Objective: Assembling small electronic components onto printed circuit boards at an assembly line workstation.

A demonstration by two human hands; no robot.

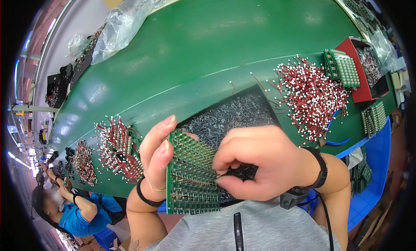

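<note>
Worktop (208, 38): deep green, glossy pale patches, one thin light line curving across. Circuit board (190, 177) in the worker's grip: green, striped in close rows of black and metallic pins. Tray (256, 90): black; the small parts (234, 114) inside, charcoal flecked with silvery grey. Big wire heap (310, 99) to the right: red strands speckled all over with white ends; the same red-and-white scatter in the left heap (117, 147). Stacked boards (347, 67): green, pale dotted grid. Box (352, 64) beside them: bright red side. Bin (379, 181): strong blue. Worker's shirt (201, 233): heathered grey, black zipper (238, 231); wristband (321, 168), black. Co-worker's shirt (84, 220): vivid blue.
</note>
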